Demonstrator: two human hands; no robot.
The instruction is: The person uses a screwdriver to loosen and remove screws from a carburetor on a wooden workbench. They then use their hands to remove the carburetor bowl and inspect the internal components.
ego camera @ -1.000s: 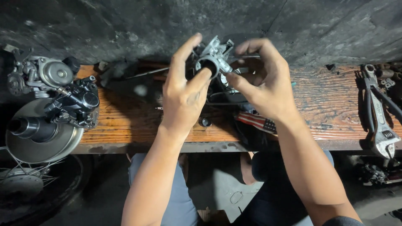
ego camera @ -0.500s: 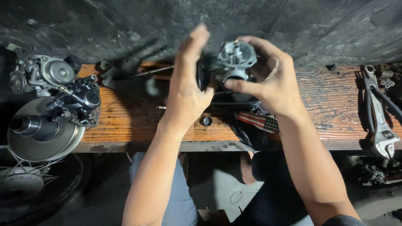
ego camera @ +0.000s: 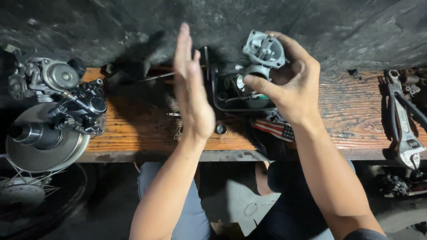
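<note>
On the worn wooden bench [ego camera: 133, 133], a shiny round metal disc [ego camera: 42, 146] sits far left. The left hand [ego camera: 191, 98] is flat and open, holding nothing; before, it touched the part. The right hand [ego camera: 289, 84] has its fingers curled around a grey metal carburetor [ego camera: 262, 53], up above a shallow black tray [ego camera: 235, 100].

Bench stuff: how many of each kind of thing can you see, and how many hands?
Hands: 2, left hand open, right hand holding a carburetor
Carburetors: 3, the held one, a grey one, a black one
Wrenches: 1
Discs: 1
Striped cloths: 1
Total: 8
</note>
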